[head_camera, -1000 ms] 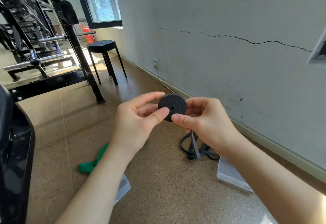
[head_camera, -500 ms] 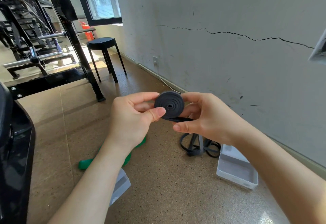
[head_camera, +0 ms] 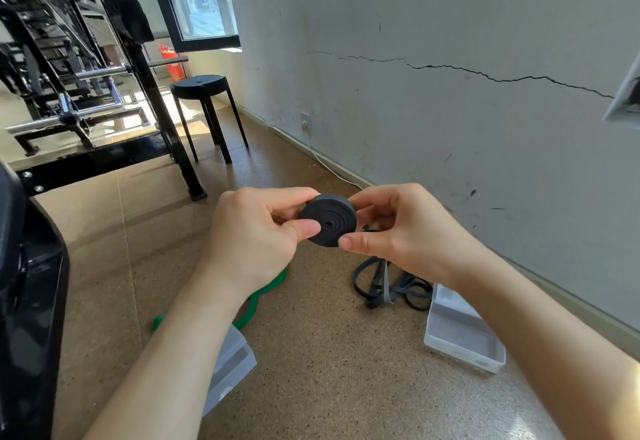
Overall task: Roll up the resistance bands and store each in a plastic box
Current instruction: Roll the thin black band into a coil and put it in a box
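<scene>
A black resistance band wound into a tight flat coil (head_camera: pixel 330 220) is held in the air in front of me. My left hand (head_camera: pixel 258 235) pinches its left side, thumb on the coil's face. My right hand (head_camera: pixel 403 232) grips its right side, thumb at the lower edge. The band's loose tail is hidden behind my right hand. On the floor below lie a heap of dark grey bands (head_camera: pixel 388 285) and a green band (head_camera: pixel 263 296), partly hidden by my left forearm. An open clear plastic box (head_camera: pixel 460 332) sits to the right, and another clear box (head_camera: pixel 230 363) lies under my left forearm.
A cracked grey wall (head_camera: pixel 450 93) runs along the right side. A black stool (head_camera: pixel 202 93) stands further back near a black gym rack (head_camera: pixel 104 93). A black padded machine edge (head_camera: pixel 24 301) fills the left border. The floor is brown cork.
The coil has turned and tilted so its spiral face shows more. My right thumb has come back onto the coil's lower edge, and the short tail seen half a second ago is hidden.
</scene>
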Demonstrator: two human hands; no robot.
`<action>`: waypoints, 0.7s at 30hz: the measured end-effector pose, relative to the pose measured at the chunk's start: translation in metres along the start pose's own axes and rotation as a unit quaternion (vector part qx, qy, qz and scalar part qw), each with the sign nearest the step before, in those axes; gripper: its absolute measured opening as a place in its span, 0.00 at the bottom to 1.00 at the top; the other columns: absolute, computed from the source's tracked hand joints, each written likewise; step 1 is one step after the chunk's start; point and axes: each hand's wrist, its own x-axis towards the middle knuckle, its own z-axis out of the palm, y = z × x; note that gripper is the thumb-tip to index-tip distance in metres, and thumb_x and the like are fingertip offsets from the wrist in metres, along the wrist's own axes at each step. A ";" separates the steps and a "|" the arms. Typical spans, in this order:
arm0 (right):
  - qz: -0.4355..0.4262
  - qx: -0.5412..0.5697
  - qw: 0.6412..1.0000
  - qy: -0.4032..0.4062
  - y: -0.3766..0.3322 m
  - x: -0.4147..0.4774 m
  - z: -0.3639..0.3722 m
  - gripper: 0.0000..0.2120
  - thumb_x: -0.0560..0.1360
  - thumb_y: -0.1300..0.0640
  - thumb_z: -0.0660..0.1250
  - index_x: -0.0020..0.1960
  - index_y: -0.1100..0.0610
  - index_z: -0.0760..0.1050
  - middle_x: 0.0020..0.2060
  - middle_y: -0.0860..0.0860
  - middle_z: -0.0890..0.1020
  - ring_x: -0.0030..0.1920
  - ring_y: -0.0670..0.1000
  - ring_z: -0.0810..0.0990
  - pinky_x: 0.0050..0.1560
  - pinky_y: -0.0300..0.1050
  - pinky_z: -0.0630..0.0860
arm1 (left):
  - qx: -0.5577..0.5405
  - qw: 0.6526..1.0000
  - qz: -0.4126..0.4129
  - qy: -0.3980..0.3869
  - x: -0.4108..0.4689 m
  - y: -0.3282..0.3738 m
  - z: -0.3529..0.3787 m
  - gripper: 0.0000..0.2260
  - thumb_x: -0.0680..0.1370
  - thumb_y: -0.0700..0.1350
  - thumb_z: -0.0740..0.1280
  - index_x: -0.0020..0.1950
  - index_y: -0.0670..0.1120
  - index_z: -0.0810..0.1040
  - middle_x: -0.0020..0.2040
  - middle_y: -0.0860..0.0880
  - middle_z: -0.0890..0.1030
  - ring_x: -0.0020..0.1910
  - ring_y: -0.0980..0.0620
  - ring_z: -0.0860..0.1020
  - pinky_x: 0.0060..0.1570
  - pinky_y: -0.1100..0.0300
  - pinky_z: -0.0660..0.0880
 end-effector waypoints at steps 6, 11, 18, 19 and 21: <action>0.033 0.150 0.986 0.059 0.002 0.000 0.005 0.07 0.69 0.65 0.76 0.45 0.57 0.82 0.34 0.50 0.83 0.30 0.43 0.78 0.33 0.36 0.75 | -0.204 0.975 -0.085 0.032 -0.005 0.002 0.013 0.15 0.69 0.38 0.75 0.50 0.55 0.83 0.41 0.56 0.86 0.42 0.59 0.83 0.41 0.64 0.78; 0.055 0.288 0.952 0.086 0.009 0.001 0.006 0.07 0.68 0.65 0.76 0.45 0.60 0.81 0.32 0.51 0.81 0.33 0.51 0.75 0.32 0.39 0.73 | -0.365 0.913 -0.183 0.013 -0.008 0.008 0.033 0.14 0.66 0.48 0.73 0.51 0.50 0.82 0.46 0.50 0.86 0.45 0.53 0.82 0.37 0.60 0.69; 0.037 -0.013 0.998 -0.039 0.012 -0.001 0.000 0.20 0.68 0.57 0.78 0.58 0.50 0.79 0.41 0.44 0.82 0.37 0.37 0.80 0.38 0.33 0.76 | -0.297 0.938 -0.171 0.041 -0.003 0.002 0.031 0.11 0.69 0.32 0.73 0.46 0.47 0.82 0.39 0.52 0.86 0.42 0.54 0.84 0.43 0.64 0.80; 0.042 -0.041 0.997 -0.042 0.012 -0.001 0.000 0.20 0.68 0.56 0.78 0.58 0.50 0.79 0.40 0.44 0.82 0.36 0.38 0.80 0.38 0.33 0.76 | -0.279 0.944 -0.168 0.042 -0.002 0.002 0.028 0.11 0.69 0.32 0.73 0.46 0.46 0.82 0.39 0.52 0.86 0.41 0.55 0.84 0.41 0.65 0.80; 0.049 -0.020 0.998 -0.033 0.012 -0.001 -0.003 0.13 0.69 0.56 0.77 0.53 0.53 0.82 0.37 0.48 0.85 0.34 0.43 0.82 0.39 0.39 0.80 | -0.246 0.955 -0.158 0.043 0.000 0.000 0.024 0.11 0.69 0.31 0.74 0.46 0.45 0.83 0.39 0.54 0.85 0.39 0.56 0.84 0.38 0.67 0.79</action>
